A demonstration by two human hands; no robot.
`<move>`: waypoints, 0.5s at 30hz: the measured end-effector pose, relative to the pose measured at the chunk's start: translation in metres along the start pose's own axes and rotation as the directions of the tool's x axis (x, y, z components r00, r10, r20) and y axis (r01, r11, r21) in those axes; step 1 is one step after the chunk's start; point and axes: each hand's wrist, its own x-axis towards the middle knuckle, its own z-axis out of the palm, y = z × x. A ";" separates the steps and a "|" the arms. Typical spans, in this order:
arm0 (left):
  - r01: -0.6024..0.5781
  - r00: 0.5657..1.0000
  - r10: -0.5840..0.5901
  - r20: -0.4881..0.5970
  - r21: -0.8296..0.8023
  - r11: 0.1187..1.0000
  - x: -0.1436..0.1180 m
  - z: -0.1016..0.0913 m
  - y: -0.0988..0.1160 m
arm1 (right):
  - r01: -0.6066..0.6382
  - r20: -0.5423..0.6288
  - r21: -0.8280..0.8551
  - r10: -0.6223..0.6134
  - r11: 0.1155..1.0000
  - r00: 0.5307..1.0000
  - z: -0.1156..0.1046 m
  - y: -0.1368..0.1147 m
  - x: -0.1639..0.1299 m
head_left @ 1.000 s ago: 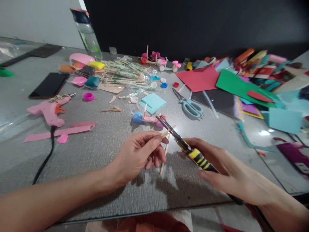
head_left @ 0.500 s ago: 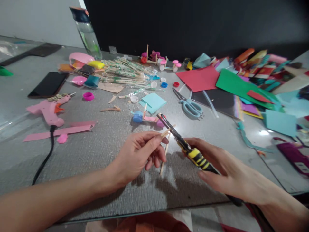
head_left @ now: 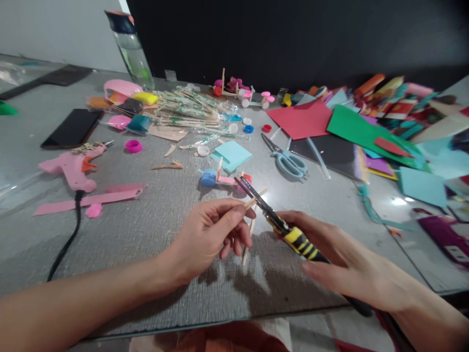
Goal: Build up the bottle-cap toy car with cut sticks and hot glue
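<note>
My left hand [head_left: 220, 227] pinches a thin wooden stick [head_left: 249, 203] between thumb and fingers. The stick slants up to the right, and its far end shows past the jaws of the pliers. Those pliers [head_left: 293, 234] have dark, long narrow jaws and yellow-and-black handles, and my right hand [head_left: 337, 259] is wrapped round the handles. The jaws cross the stick; whether they are closed on it I cannot tell. Below, a second wooden stick [head_left: 248, 247] is partly hidden by my left fingers. Just beyond the jaws stands a small toy car [head_left: 208, 178] with bottle-cap wheels.
Blue-handled scissors [head_left: 289, 164] and light blue paper [head_left: 234, 154] lie farther back. A pink glue gun [head_left: 71, 168] with a black cord is at left, near a phone [head_left: 73, 128]. Wrapped sticks [head_left: 186, 107], a water bottle [head_left: 132, 54] and coloured sheets [head_left: 300, 119] line the back.
The pliers have shifted slightly left and toward me across the stick. My left hand keeps its pinch almost in place.
</note>
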 end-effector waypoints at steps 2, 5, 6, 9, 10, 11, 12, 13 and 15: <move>0.005 1.000 -0.005 -0.003 0.000 1.000 -0.001 0.001 0.000 | 0.003 -0.011 0.002 -0.003 1.000 1.000 -0.001 -0.001 -0.001; 0.006 1.000 -0.006 -0.011 0.002 1.000 -0.001 0.001 0.001 | 0.003 -0.035 -0.004 -0.003 1.000 0.999 -0.001 0.001 -0.003; 0.005 1.000 -0.005 -0.013 0.003 1.000 -0.001 0.002 0.001 | 0.002 -0.038 -0.008 -0.002 1.000 0.999 -0.001 0.002 -0.004; -0.002 1.000 0.002 -0.012 0.008 1.000 0.000 0.001 0.000 | -0.009 -0.034 -0.017 0.008 1.000 0.999 -0.001 0.005 -0.006; -0.005 1.000 0.005 -0.007 0.008 1.000 0.000 0.001 0.000 | -0.012 -0.031 -0.020 0.012 1.000 0.999 0.000 0.006 -0.006; -0.008 1.000 0.008 -0.004 0.007 1.000 0.000 0.000 0.000 | -0.016 -0.029 -0.026 0.015 1.000 0.999 0.000 0.006 -0.006; -0.009 1.000 0.009 -0.002 0.008 1.000 0.001 0.000 0.000 | -0.019 -0.029 -0.034 0.018 0.999 0.999 0.000 0.007 -0.006; -0.008 1.000 0.008 -0.001 0.010 1.000 0.001 0.000 -0.001 | -0.021 -0.029 -0.044 0.020 0.999 0.999 0.000 0.007 -0.006; -0.006 1.000 0.006 0.000 0.015 1.000 0.000 0.000 -0.001 | -0.028 -0.024 -0.074 0.027 0.997 0.999 0.001 0.005 -0.004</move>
